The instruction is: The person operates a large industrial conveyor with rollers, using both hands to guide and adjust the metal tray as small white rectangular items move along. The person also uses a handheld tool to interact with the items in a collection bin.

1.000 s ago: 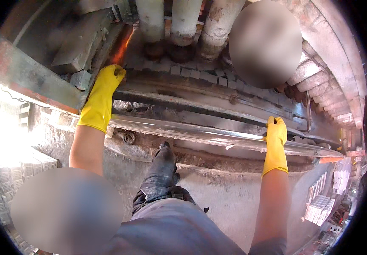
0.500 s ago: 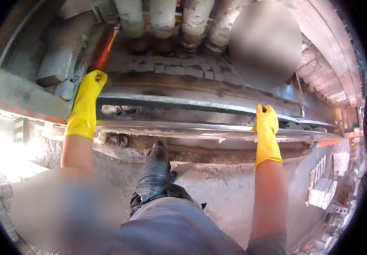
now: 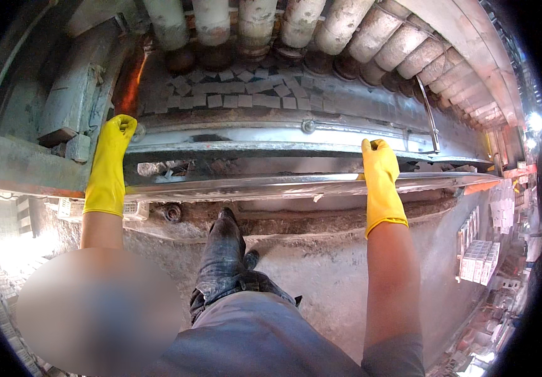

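Note:
A long metal panel (image 3: 246, 136) with a bolt on its pale, shiny face stretches across the machine. At its left end my left hand (image 3: 119, 131), in a yellow rubber glove, is closed on its edge; the fingertips are hidden. Farther right, my right hand (image 3: 379, 160) wears a matching glove, with the fingers curled over the panel's near edge. The right wrist lies above a shiny metal rail (image 3: 252, 187) that runs parallel to the panel, nearer to me. Between panel and rail is a dark gap with pale lumps in it.
Beyond the panel, several small square tiles (image 3: 214, 100) lie on a dark surface below a row of thick rollers (image 3: 255, 28). An orange glow shows at far left, near a metal block (image 3: 70, 100). A thin rod (image 3: 428, 113) leans at right. Stacked white pieces (image 3: 477, 261) stand on the right.
The panel's pale face and bolt have come into sight; it seems to have tilted. My view has shifted slightly, and both hands stay closed at about the same places along the panel.

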{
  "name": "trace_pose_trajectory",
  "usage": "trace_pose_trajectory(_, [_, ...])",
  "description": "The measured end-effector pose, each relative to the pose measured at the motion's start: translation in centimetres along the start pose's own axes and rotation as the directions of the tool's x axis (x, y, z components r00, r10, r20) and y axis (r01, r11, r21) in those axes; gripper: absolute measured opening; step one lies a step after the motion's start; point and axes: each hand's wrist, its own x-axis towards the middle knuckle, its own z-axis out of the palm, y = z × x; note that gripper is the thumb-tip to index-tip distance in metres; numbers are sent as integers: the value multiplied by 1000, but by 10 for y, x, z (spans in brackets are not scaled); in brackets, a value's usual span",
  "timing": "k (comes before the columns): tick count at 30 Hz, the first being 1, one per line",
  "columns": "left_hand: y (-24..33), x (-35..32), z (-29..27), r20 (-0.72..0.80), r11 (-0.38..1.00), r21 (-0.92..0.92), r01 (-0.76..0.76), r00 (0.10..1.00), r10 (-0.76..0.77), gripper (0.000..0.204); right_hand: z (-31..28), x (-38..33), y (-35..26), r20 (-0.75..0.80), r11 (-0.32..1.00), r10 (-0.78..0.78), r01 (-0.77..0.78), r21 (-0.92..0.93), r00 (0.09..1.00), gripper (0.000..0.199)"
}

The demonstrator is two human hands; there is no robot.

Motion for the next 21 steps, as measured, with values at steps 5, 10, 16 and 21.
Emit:
trace_pose_trajectory(5, [-6,-1,-1,-10,997,-48,-52,999,52,17,7,7,13,-34,1000,-6,7,6,999,50])
trace_pose_trajectory(10, [-11,-1,-1,-18,998,-27,-55,998,55,17,2,0,9,-13,999,-11,12,45,1000,49])
trace_pose_trajectory(16, [-12,1,-1,-48,993,33,-112,992,113,24,-2,-6,5,5,996,47,-48,74,999,49])
trace_pose_trajectory(21, [-6,-2,-1,-27,997,-1,-74,997,74,23,2,0,12,-12,999,27,-27,44,1000,50])
